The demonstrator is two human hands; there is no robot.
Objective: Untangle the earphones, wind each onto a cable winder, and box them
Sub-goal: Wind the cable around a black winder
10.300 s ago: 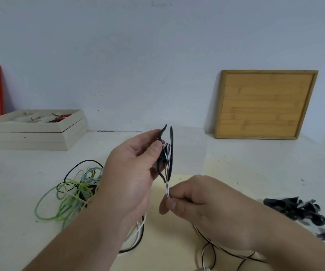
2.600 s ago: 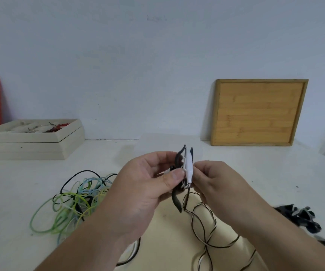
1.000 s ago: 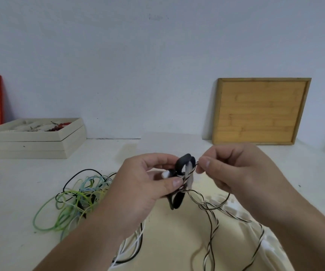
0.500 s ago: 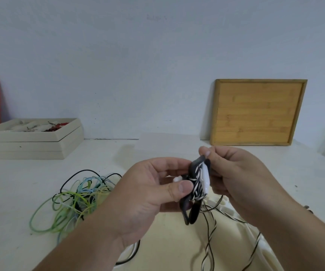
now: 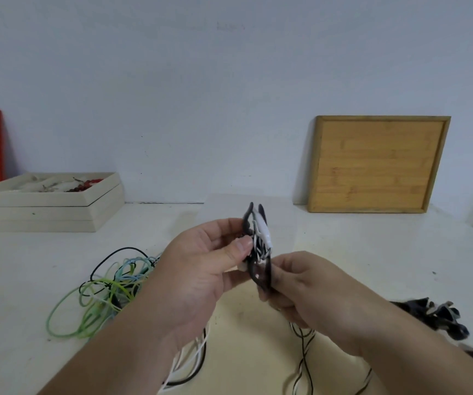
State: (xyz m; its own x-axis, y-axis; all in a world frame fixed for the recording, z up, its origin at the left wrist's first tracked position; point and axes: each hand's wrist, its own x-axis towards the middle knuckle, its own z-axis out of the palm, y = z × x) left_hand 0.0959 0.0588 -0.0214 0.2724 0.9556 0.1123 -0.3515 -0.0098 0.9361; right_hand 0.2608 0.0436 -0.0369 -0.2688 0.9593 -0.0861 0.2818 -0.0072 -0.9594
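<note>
The left hand (image 5: 201,269) pinches the black cable winder (image 5: 248,223), fingers clamped on it; just under the winder the fingers of the right hand (image 5: 315,289) close on the striped earphone cable (image 5: 303,350). Tangled earphones (image 5: 101,292) lie left of it.

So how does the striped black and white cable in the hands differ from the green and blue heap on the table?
The striped black-and-white cable is held between the left hand and right hand; the green and blue cable heap lies on the white table. The striped cable is partly wrapped round a black cable winder; the heap sprawls in loose loops. Both are thin cords.
</note>
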